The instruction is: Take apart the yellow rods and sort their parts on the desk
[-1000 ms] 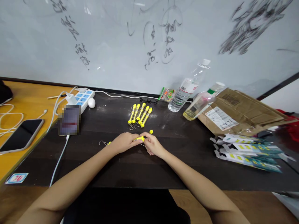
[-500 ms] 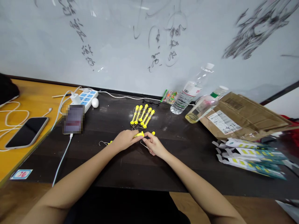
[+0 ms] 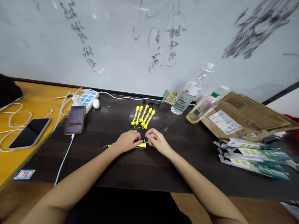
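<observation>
A slim rod with yellow ends (image 3: 142, 145) and a wire hook at its left tip lies crosswise near the tabletop. My left hand (image 3: 127, 141) is curled over its middle, so that part is hidden, and both ends stick out beside the hand. Just right of it, my right hand (image 3: 157, 142) is closed in a pinch on a thin bent metal wire (image 3: 147, 142). Beyond both hands, several similar yellow-ended rods with wire hooks (image 3: 143, 116) lie side by side on the dark table (image 3: 149, 171).
To the right are a cardboard parcel (image 3: 243, 118), flat green-and-white packets (image 3: 257, 161) and two bottles, one of water (image 3: 184, 99). Glasses (image 3: 151, 102) and a snack packet (image 3: 169, 96) lie at the back. Leftward are a power strip (image 3: 90, 99) and phones (image 3: 30, 133).
My left hand has lowered the yellow end toward the table. My right hand has moved slightly right, away from it, with the bent wire. The small yellow piece beside my right fingers no longer shows.
</observation>
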A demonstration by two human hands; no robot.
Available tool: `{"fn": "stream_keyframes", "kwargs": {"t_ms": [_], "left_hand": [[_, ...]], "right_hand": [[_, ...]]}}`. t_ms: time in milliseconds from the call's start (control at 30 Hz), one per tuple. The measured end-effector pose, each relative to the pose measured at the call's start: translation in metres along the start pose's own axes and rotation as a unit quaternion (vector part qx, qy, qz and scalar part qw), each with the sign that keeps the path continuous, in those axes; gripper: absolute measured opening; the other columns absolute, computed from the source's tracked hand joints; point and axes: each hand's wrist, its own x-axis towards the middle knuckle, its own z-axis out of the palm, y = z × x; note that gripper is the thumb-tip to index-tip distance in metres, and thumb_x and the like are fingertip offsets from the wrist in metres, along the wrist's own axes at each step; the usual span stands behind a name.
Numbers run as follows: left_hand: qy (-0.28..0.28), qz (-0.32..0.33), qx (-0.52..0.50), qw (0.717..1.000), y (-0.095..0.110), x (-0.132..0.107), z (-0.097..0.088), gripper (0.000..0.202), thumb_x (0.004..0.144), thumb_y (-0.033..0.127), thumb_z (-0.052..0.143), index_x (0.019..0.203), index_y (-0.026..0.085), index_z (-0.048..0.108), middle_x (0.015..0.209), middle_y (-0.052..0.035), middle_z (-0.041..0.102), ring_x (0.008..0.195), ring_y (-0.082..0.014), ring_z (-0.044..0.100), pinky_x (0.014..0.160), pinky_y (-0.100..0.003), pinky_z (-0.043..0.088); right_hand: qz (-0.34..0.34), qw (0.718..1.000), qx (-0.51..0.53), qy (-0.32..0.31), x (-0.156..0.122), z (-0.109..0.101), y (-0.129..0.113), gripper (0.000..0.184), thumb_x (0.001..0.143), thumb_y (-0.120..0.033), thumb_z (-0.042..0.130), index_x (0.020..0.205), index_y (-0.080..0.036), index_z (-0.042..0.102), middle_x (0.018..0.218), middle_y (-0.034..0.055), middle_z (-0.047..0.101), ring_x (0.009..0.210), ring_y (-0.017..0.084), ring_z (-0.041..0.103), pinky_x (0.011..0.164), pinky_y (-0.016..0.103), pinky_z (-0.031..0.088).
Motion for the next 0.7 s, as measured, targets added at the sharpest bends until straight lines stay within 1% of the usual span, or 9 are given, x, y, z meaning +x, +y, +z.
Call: {"fn": "stream_keyframes", "kwargs": {"t_ms": [67, 167, 233, 300, 367, 433, 500, 567, 700], "left_hand": [[-0.001, 0.015, 0.004, 1.0, 0.005, -0.001, 0.003, 0.025, 0.089, 0.042, 0.049, 0.085, 0.019, 0.058, 0.085, -0.0027, 0.061, 0.085, -0.0188, 0.058, 0.073, -0.028, 0.042], [-0.023, 0.041, -0.004, 0.999, 0.014, -0.003, 0.006, 0.027, 0.086, 0.044, 0.05, 0.087, 0.018, 0.059, 0.088, -0.0043, 0.063, 0.085, -0.0201, 0.059, 0.076, -0.03, 0.044], [-0.041, 0.058, -0.01, 0.997, 0.018, -0.004, 0.008, 0.028, 0.084, 0.044, 0.053, 0.091, 0.018, 0.06, 0.088, -0.0049, 0.064, 0.083, -0.0209, 0.06, 0.075, -0.03, 0.045], [-0.054, 0.071, -0.012, 0.996, 0.021, -0.006, 0.01, 0.03, 0.08, 0.042, 0.056, 0.097, 0.018, 0.06, 0.087, -0.0046, 0.065, 0.08, -0.0213, 0.061, 0.072, -0.03, 0.046], [-0.057, 0.076, -0.017, 0.995, 0.02, -0.006, 0.012, 0.031, 0.075, 0.038, 0.059, 0.1, 0.019, 0.06, 0.086, -0.0036, 0.066, 0.076, -0.0202, 0.061, 0.068, -0.028, 0.046], [-0.055, 0.081, -0.024, 0.995, 0.017, -0.006, 0.015, 0.028, 0.072, 0.032, 0.06, 0.097, 0.018, 0.061, 0.087, -0.0032, 0.066, 0.075, -0.0193, 0.061, 0.067, -0.027, 0.045], [-0.052, 0.088, -0.021, 0.994, 0.012, -0.006, 0.017, 0.023, 0.073, 0.028, 0.059, 0.093, 0.018, 0.063, 0.086, -0.0034, 0.067, 0.077, -0.0196, 0.062, 0.068, -0.027, 0.046], [-0.048, 0.09, -0.011, 0.995, 0.007, -0.005, 0.018, 0.022, 0.076, 0.028, 0.058, 0.093, 0.018, 0.065, 0.087, -0.0041, 0.067, 0.079, -0.0205, 0.062, 0.071, -0.028, 0.047], [-0.016, 0.078, 0.028, 0.996, 0.001, -0.002, 0.016, 0.026, 0.084, 0.033, 0.056, 0.104, 0.018, 0.064, 0.1, -0.0066, 0.066, 0.092, -0.0226, 0.061, 0.077, -0.031, 0.048]], "right_hand": [[-0.029, 1.0, 0.0, 0.002, 0.007, 0.001, -0.008, 0.012, 0.087, -0.031, 0.048, 0.091, -0.02, 0.046, 0.055, -0.0077, 0.046, 0.05, 0.009, 0.045, 0.052, 0.022, 0.038], [-0.038, 0.997, -0.036, -0.052, 0.027, 0.01, -0.019, 0.013, 0.085, -0.02, 0.043, 0.098, -0.02, 0.046, 0.064, -0.0063, 0.05, 0.053, 0.009, 0.049, 0.056, 0.023, 0.042], [-0.028, 0.993, -0.081, -0.077, 0.046, 0.022, -0.021, 0.02, 0.082, -0.013, 0.041, 0.1, -0.021, 0.046, 0.066, -0.0068, 0.051, 0.05, 0.008, 0.046, 0.053, 0.022, 0.04], [-0.046, 0.984, -0.124, -0.123, 0.066, 0.036, -0.019, 0.027, 0.076, -0.004, 0.041, 0.096, -0.02, 0.048, 0.063, -0.0066, 0.053, 0.055, 0.009, 0.05, 0.057, 0.021, 0.04], [-0.038, 0.974, -0.145, -0.169, 0.082, 0.051, -0.015, 0.031, 0.073, 0.0, 0.041, 0.095, -0.019, 0.05, 0.063, -0.0059, 0.057, 0.058, 0.009, 0.052, 0.059, 0.021, 0.041], [-0.033, 0.969, -0.16, -0.184, 0.091, 0.061, -0.012, 0.033, 0.073, 0.001, 0.041, 0.098, -0.018, 0.052, 0.067, -0.0043, 0.061, 0.062, 0.009, 0.055, 0.061, 0.021, 0.042], [-0.039, 0.969, -0.173, -0.17, 0.092, 0.064, -0.012, 0.032, 0.075, -0.001, 0.043, 0.1, -0.018, 0.054, 0.073, -0.0021, 0.063, 0.066, 0.01, 0.058, 0.064, 0.022, 0.044], [-0.05, 0.973, -0.183, -0.135, 0.086, 0.059, -0.013, 0.029, 0.078, -0.005, 0.046, 0.101, -0.018, 0.056, 0.078, -0.0001, 0.065, 0.07, 0.012, 0.06, 0.068, 0.024, 0.045], [-0.089, 0.976, -0.193, -0.05, 0.055, 0.035, -0.012, 0.018, 0.086, -0.015, 0.046, 0.097, -0.019, 0.059, 0.086, 0.0027, 0.066, 0.081, 0.015, 0.062, 0.078, 0.029, 0.047]]}}
